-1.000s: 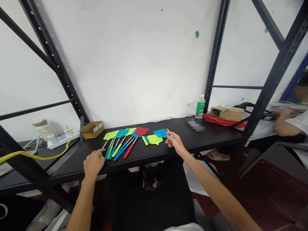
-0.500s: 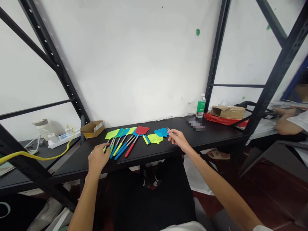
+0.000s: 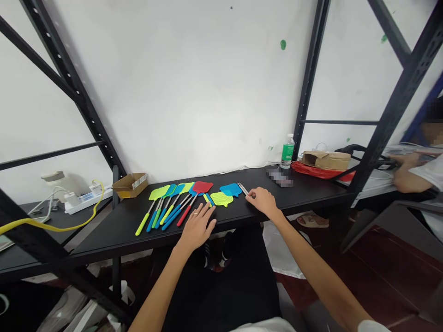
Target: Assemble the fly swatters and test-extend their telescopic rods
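Left hand (image 3: 198,226) is spread wide over the front edge of the black table (image 3: 294,196), nothing seen gripped; whether the short yellow and blue handles (image 3: 209,200) are touched can't be told. Thin metal rods (image 3: 243,189) are pinched in the right hand (image 3: 262,200), near ends hidden by fingers. Loose swatter heads (image 3: 222,199) are laid between both, long-handled swatters (image 3: 167,215) fanned further left. Some elbow room's given by the tabletop before a pixelated item (image 3: 279,177), basically unreadable.
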The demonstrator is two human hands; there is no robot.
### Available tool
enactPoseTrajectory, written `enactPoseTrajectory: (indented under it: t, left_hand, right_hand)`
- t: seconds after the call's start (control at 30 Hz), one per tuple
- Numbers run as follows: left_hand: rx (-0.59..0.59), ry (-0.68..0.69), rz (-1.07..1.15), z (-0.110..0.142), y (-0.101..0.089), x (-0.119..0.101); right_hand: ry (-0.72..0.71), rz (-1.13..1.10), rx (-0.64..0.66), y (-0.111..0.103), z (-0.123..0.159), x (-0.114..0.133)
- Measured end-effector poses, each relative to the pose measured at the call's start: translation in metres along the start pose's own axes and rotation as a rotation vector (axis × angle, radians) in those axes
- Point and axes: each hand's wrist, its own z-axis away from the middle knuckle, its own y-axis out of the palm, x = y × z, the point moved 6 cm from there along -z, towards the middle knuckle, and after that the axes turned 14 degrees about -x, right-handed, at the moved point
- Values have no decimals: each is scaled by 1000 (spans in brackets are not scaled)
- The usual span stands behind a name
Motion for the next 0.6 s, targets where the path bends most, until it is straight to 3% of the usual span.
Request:
enactPoseTrajectory:
  t: [0.13,0.4,0.6]
  left_hand:
    - [15,-8,-34,2,6,3]
    - [-44,-55,-80,-1,-2,-1]
    - [-60,-37,-33,0,1,1]
  right_hand:
    - [7,46,-4,1,1,3]
    - [-12,98,21,-1,5,11]
    - [111,58,-26,-6,3,7]
